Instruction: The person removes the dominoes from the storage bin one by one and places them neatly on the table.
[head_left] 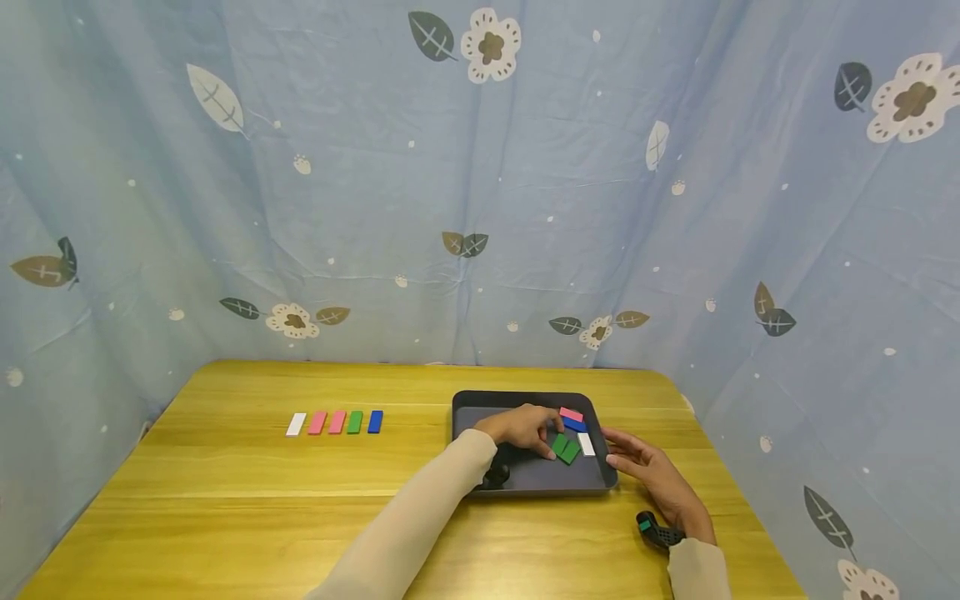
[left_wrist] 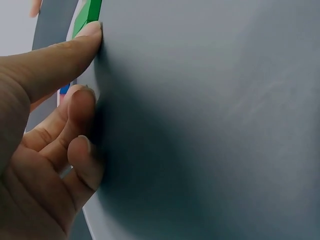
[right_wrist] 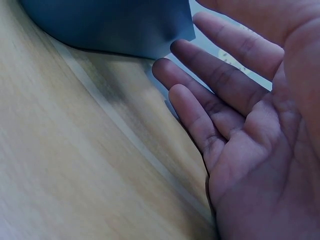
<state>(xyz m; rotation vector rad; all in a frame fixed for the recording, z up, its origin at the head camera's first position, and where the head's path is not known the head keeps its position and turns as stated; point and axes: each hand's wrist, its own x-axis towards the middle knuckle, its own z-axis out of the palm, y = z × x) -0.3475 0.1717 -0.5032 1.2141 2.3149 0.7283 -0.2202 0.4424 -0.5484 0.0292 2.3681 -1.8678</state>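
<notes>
- The left hand (head_left: pixel 525 429) reaches into a dark grey rectangular tray (head_left: pixel 538 477), fingers bent and thumb apart from the index finger; the thumb tip touches a flat green rectangular block (head_left: pixel 559 443), but whether the hand pinches it I cannot tell.
- A second green block (head_left: pixel 571 452) lies just beside that one, on the tray's floor towards its right side.
- Near them in the tray are a white rectangular block (head_left: pixel 586 444), a blue one (head_left: pixel 573 425) and a pink one (head_left: pixel 572 414).
- The right hand (head_left: pixel 656 475) is at the tray's right wall, fingers loosely extended and spread, grasping nothing.
- Well left of the tray, on the yellow wood-grain table (head_left: pixel 225 492), a spaced row of five flat blocks (head_left: pixel 336 422) runs white, pink, pink, green, blue.
- A light-blue floral curtain (head_left: pixel 360 167) hangs behind.
</notes>
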